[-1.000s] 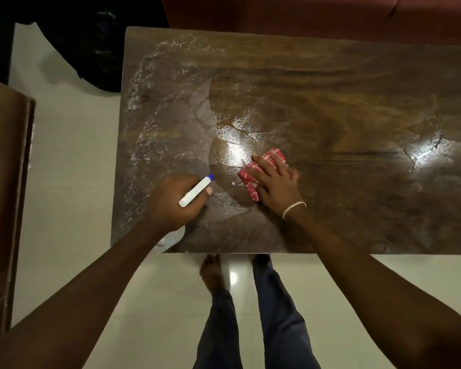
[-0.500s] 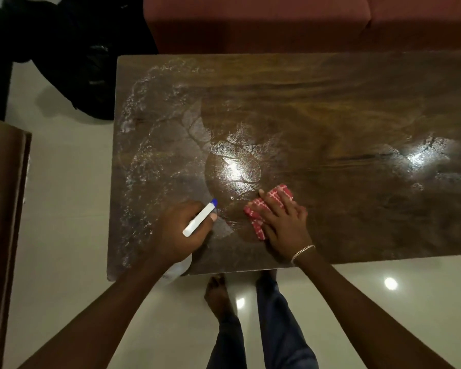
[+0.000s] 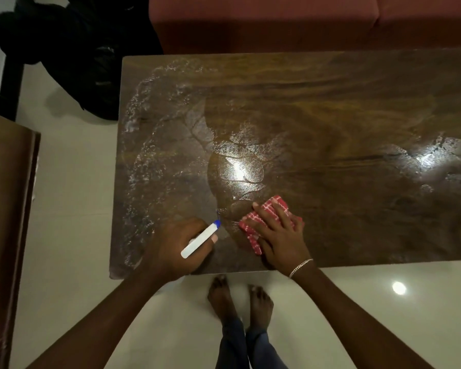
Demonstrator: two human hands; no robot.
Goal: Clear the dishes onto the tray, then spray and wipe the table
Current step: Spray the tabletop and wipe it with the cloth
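A wet, streaked wooden tabletop (image 3: pixel 330 115) seen from above. Near its front edge, the left hand (image 3: pixel 173 249) curls around a white spray bottle (image 3: pixel 200 242) whose blue tip points across the tabletop. Just beside it, the right hand (image 3: pixel 280 235) lies flat, fingers straight, pressing a red-and-white cloth (image 3: pixel 247 225) onto the tabletop. A red sofa (image 3: pixel 277 20) stands beyond the tabletop's far edge.

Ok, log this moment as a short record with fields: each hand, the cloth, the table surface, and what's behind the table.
left hand: grips the spray bottle, blue nozzle pointing over the table
right hand: fingers flat, pressing the cloth on the table
cloth: red, patterned, near the front edge
table: wet streaks and droplets on its left part; no dishes in view
behind: red sofa
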